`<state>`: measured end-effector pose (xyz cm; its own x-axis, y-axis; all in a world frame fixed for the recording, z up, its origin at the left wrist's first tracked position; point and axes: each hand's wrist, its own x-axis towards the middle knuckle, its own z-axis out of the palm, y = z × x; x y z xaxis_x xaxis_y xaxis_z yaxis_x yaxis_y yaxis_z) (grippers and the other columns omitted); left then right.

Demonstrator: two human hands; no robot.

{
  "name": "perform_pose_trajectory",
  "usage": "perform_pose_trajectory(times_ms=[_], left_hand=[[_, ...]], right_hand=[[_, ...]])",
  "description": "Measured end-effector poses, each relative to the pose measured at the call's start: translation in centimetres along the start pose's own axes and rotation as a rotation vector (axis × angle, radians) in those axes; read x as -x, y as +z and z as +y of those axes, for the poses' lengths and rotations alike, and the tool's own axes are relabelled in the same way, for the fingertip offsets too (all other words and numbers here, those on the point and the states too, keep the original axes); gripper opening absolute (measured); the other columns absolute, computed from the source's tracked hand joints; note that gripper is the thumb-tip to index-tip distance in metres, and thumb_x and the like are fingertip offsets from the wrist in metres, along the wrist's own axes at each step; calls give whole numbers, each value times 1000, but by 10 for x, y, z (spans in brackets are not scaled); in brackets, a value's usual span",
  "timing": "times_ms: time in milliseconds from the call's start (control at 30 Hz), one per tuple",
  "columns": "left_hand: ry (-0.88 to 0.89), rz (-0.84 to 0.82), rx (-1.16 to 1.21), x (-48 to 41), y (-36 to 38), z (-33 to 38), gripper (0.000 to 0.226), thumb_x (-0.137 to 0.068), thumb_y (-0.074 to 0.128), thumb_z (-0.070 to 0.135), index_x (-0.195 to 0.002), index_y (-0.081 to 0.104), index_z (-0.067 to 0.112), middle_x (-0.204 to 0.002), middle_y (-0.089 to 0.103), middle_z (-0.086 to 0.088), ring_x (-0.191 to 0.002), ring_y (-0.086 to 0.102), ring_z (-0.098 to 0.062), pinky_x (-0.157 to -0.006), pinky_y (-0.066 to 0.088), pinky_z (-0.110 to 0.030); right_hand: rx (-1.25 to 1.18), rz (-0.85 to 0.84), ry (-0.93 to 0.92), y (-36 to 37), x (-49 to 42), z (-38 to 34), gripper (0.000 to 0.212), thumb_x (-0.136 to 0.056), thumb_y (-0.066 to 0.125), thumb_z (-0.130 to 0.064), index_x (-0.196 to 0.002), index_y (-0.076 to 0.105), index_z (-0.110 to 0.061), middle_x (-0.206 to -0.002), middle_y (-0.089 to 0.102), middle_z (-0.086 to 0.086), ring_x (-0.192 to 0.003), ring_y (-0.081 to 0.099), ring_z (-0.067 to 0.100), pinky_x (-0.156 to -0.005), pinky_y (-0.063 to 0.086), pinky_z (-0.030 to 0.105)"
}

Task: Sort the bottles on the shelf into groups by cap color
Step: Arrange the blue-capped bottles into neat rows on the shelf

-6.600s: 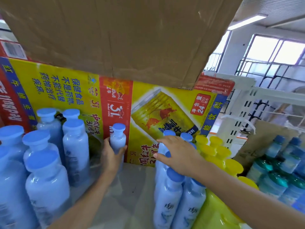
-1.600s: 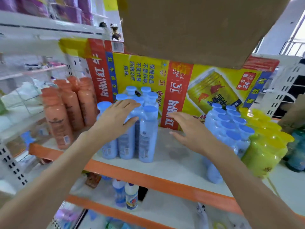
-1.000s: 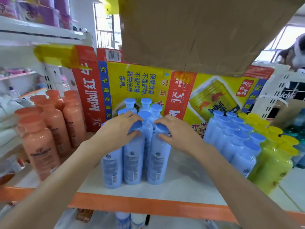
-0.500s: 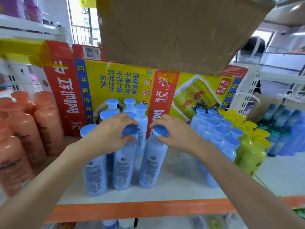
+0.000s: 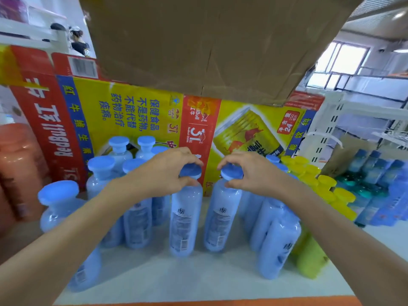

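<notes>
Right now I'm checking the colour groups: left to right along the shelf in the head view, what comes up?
Orange bottles → left blue-capped bottles → left hand gripping one bottle → right hand gripping another bottle → right blue-capped bottles → yellow-capped bottles → teal-capped bottles.

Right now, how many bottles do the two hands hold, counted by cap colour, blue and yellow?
Blue cap: 2. The left hand grips the cap of the left bottle, and the right hand grips the cap of the right bottle.
Yellow cap: 0. The yellow-capped bottles stand untouched at the far right.
Total: 2
</notes>
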<state>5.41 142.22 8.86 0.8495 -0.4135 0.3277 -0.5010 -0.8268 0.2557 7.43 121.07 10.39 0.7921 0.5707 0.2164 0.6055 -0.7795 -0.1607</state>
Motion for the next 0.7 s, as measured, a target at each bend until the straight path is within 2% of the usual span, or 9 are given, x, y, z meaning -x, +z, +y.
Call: perform_pose_trajectory(times_ms=[200,367,567,700], left_hand=[[-1,-18,-77,-59,17,-1,47,-81,65,37,-125,53,25,-115,52,0,-108,49,-19,-93,39,-34],[-53,-27,-86,-90,26,-4,49,-82,64,39,-126,51,23,-116,51,-1,-108,48,-19,-90,39,-33],[-134,-6,-83,-102,39,-9,51,-81,66,37,-126,52,20,-114,51,-3,-107,48,-20,-86,35,-28],[-171,-12,-63,-109,44,-12,47,-79,68,35,-122,55,20,-115,54,-5,-108,50,-22,-93,40,-37]], right_hand=[[24,-44,-14,-10,-26,47,35,-74,74,-26,-106,63,-25,-107,58,3,-98,50,17,-81,36,30],[3,-46,-42,-11,-46,74,38,-72,76,-25,-108,63,-20,-111,59,1,-95,48,9,-80,37,27],[-2,-93,-67,0,-73,84,39,-72,76,-27,-108,63,-20,-114,60,3,-105,54,19,-86,43,34],[-2,-109,-93,1,-84,90,37,-72,76,-27,-106,63,-21,-113,60,3,-104,54,19,-83,42,32]])
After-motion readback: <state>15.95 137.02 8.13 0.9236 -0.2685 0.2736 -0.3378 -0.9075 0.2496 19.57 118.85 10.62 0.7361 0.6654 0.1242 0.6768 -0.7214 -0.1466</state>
